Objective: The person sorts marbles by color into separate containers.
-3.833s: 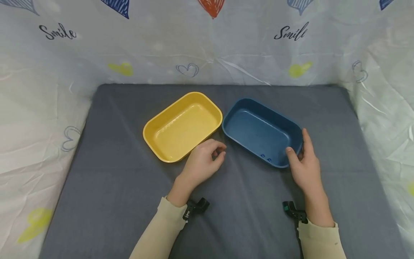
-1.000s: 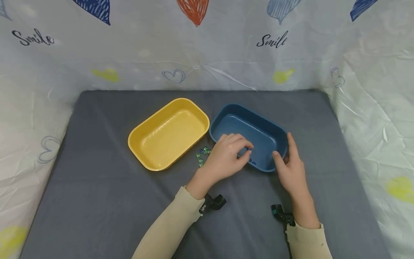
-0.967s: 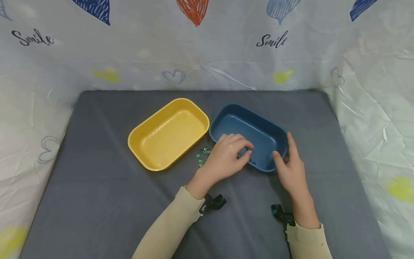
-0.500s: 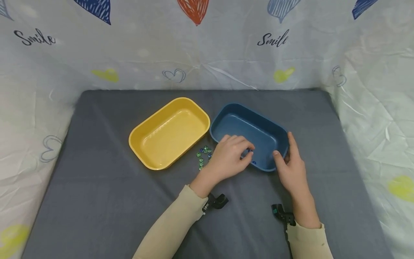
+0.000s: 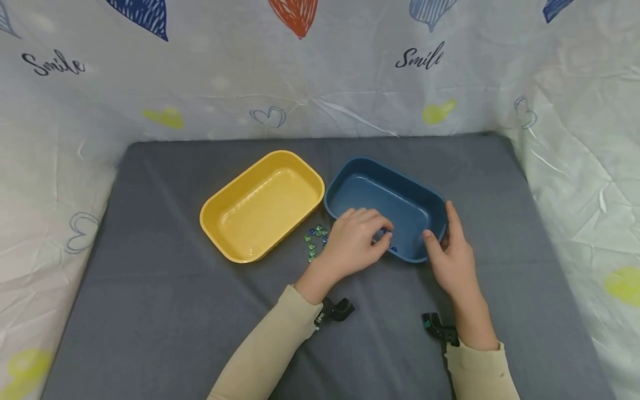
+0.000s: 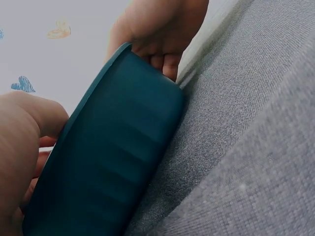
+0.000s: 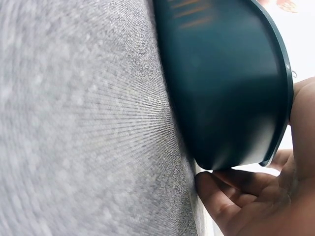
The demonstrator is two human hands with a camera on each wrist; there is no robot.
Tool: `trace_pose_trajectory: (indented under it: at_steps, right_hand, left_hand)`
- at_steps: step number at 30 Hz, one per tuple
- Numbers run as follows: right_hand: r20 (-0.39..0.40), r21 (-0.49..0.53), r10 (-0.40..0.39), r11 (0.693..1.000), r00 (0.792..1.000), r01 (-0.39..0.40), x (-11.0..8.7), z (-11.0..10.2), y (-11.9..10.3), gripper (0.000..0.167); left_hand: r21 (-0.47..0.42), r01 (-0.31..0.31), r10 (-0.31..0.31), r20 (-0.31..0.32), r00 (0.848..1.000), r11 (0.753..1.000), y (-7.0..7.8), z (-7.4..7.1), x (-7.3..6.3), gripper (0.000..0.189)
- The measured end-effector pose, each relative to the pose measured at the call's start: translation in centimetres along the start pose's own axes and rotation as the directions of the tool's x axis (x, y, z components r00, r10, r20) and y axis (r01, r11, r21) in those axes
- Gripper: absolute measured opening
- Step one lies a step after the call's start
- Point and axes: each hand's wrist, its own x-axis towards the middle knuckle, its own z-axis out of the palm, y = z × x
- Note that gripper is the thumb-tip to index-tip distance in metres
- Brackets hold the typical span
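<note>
My right hand (image 5: 454, 261) holds the right end of a blue tray (image 5: 370, 189), thumb over the rim and fingers along the outer wall. My left hand (image 5: 352, 239) reaches over the tray's front rim, fingers bent, and appears to pinch a small blue bead (image 5: 385, 230) between thumb and fingertips. Another blue bead (image 5: 393, 249) lies inside near the front wall. On the cloth beside my left wrist are several small green beads (image 5: 312, 246) with a few blue ones among them; my hand may cover more. In the left wrist view the tray wall (image 6: 113, 132) hides my left fingertips.
A yellow tray (image 5: 262, 208) stands left of the blue one, their near corners almost touching. Grey cloth (image 5: 165, 311) covers the table. A white printed curtain (image 5: 215, 72) rises along the back and sides.
My left hand has gone right from beside the yellow tray to over the blue tray, uncovering the beads on the cloth. In the last second it has barely shifted. My right hand keeps its hold.
</note>
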Motion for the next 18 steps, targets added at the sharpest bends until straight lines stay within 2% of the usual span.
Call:
trace_pose_trajectory:
  at_steps: [18]
  right_hand:
    - [0.003, 0.005, -0.007, 1.0, 1.0, 0.007, -0.07, -0.03, -0.26, 0.079]
  left_hand:
    - [-0.02, 0.003, -0.003, 0.007, 1.0, 1.0, 0.02, -0.15, -0.14, 0.009]
